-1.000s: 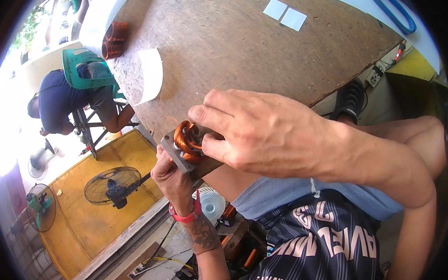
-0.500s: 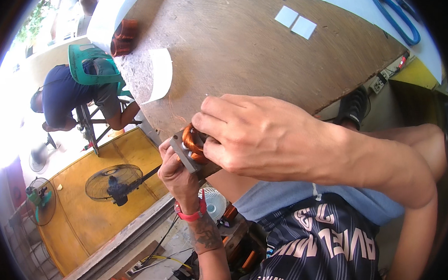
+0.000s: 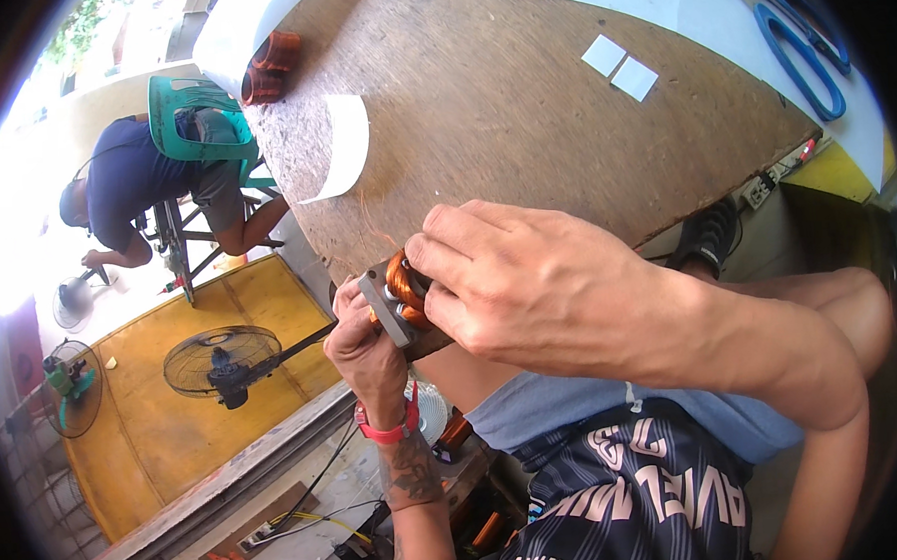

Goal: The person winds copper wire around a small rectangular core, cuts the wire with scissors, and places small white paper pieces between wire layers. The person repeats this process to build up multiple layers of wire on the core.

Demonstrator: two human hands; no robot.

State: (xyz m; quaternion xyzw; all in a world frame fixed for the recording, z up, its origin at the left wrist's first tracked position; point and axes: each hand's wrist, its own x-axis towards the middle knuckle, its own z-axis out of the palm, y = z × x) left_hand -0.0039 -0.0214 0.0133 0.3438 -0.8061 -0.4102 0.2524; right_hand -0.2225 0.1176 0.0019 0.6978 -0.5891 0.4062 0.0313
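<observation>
A motor stator, a grey metal core (image 3: 388, 311) with orange copper coils (image 3: 398, 278) set in it, is held just off the table's near edge. My left hand (image 3: 359, 346), with a red watch at the wrist, is closed around the core from the left and below. Over the coils from the right comes my right hand (image 3: 544, 281), its fingers bent and pressed against the windings. Its fingertips are partly hidden behind the coil, so whether they pinch anything small cannot be made out. Thin loose copper wire (image 3: 371, 218) lies on the wood above the stator.
The wooden table (image 3: 481, 108) bears wound copper coils (image 3: 276, 52), a curved white paper strip (image 3: 348, 149) and two small white squares (image 3: 634, 78). Blue-handled scissors (image 3: 797, 60) lie on white paper at the far right. Left, beyond the table, are a fan (image 3: 222, 362) and a bent-over person (image 3: 129, 174).
The view has shifted a little, so table and hands sit slightly differently in it. Both hands keep their hold at the stator; the coils show at a slightly different angle.
</observation>
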